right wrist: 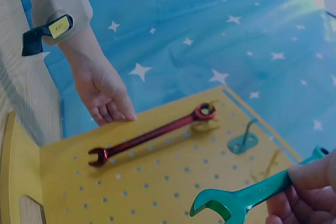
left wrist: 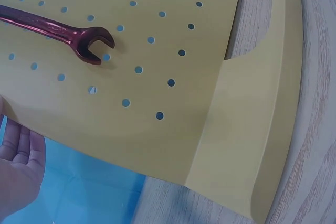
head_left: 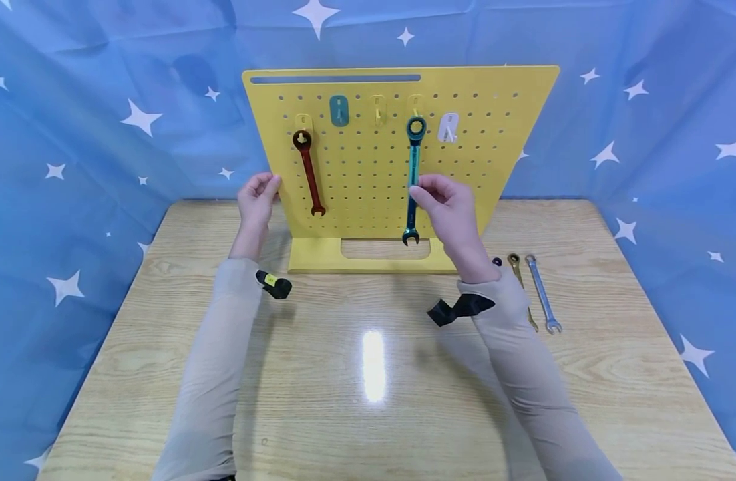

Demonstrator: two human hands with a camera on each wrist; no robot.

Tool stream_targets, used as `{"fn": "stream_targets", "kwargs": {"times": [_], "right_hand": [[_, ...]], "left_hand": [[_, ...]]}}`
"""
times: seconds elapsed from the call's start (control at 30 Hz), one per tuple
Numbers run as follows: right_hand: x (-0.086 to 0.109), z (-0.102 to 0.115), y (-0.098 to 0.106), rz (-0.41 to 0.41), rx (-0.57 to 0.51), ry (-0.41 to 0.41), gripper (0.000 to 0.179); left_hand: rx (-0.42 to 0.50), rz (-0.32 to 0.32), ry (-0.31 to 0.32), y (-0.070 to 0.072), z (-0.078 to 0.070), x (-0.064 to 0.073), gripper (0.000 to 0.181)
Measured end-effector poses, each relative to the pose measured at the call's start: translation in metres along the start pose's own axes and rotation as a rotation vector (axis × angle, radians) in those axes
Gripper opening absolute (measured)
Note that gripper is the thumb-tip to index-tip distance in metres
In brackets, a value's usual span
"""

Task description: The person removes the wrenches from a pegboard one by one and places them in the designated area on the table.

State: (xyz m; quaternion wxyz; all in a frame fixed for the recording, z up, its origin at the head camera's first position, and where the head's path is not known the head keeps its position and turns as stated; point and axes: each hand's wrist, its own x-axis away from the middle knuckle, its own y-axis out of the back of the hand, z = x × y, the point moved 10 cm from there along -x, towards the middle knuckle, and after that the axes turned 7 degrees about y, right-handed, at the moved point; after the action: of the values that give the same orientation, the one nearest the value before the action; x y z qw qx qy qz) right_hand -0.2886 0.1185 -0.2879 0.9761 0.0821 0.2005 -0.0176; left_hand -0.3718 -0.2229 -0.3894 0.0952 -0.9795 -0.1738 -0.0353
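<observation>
My right hand (head_left: 449, 207) pinches a green combination wrench (head_left: 413, 160) by its shaft, thumb against it. The ring end of that wrench is up by a yellow hook (head_left: 415, 103); whether it rests on the hook I cannot tell. In the right wrist view the wrench's open end (right wrist: 220, 203) points toward the camera. My left hand (head_left: 257, 200) holds the left edge of the yellow pegboard (head_left: 368, 174) between thumb and fingers. A red combination wrench (head_left: 310, 174) hangs by its ring from a yellow hook (head_left: 304, 123) near the left edge.
A teal hook (head_left: 339, 111), another yellow hook (head_left: 377, 111) and a white hook (head_left: 449, 127) sit on the board. Right of the board, a gold wrench (head_left: 515, 267) and a silver-blue wrench (head_left: 543, 294) lie on the wooden table (head_left: 320, 374). A dark ring end (head_left: 497, 261) shows beside my right wrist.
</observation>
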Motion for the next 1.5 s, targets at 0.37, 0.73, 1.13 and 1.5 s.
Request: {"fn": "stream_targets", "kwargs": {"times": [0.37, 0.73, 1.13, 1.5], "right_hand": [[0.013, -0.012, 0.045, -0.093, 0.047, -0.004, 0.017], [0.022, -0.026, 0.089, -0.167, 0.108, -0.088, 0.003], [0.033, -0.044, 0.139, -0.276, 0.076, -0.126, 0.012], [0.051, -0.062, 0.18, -0.291, 0.177, -0.191, 0.01]], "left_hand": [[0.018, 0.007, 0.003, -0.001, -0.001, 0.002, 0.004], [0.028, 0.012, 0.0, -0.002, -0.001, 0.003, 0.014], [0.037, 0.0, 0.006, 0.0, 0.001, 0.0, 0.015], [0.042, 0.01, -0.011, -0.002, -0.001, 0.001, 0.018]]}}
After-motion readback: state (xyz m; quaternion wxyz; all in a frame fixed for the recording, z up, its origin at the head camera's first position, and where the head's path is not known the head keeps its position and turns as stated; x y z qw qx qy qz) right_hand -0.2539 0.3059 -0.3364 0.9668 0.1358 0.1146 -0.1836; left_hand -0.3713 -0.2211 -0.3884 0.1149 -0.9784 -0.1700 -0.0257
